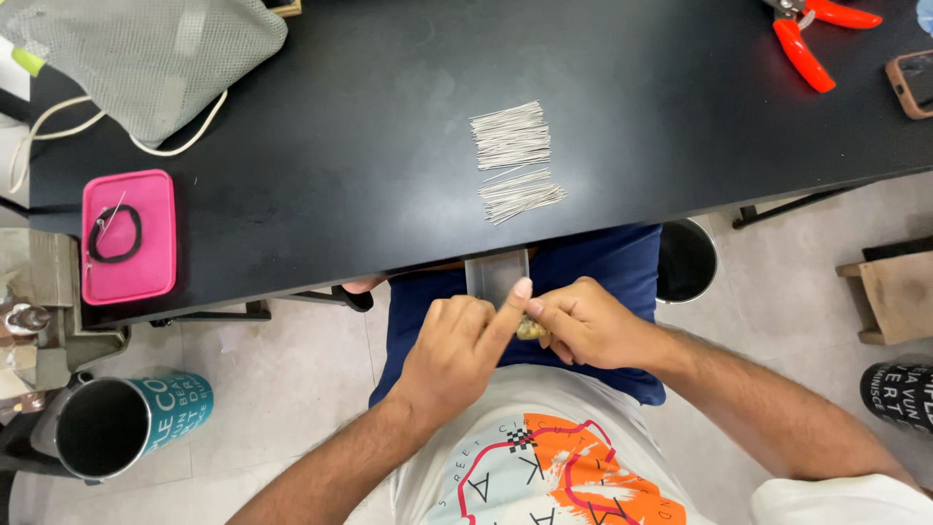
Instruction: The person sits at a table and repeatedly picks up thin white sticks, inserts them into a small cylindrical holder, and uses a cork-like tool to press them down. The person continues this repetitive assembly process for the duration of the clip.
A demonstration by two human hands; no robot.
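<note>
left hand (457,340): in the lap, just under the table edge. most fingers are curled in. one finger sticks out straight and its tip rests by the grey strip.
right hand (583,326): right beside the left hand and touching it. its fingers pinch a small tan lump.
lump (531,330): small and yellow-brown, squeezed between the two hands. most of it is hidden, so i cannot tell what it is.
strip (497,274): a flat grey piece that pokes out from under the table edge, just above the hands.
table (340,146): black and wide, above the hands.
wires (513,160): two little piles of thin silver sticks, lying on the table, just past the strip.
case (128,236): pink, on the left of the table, with a black band lying on it.
bag (146,53): grey mesh, in the top left corner.
cutters (812,34): orange handles, top right.
cup (121,420): blue-green, on the floor at the left.
</note>
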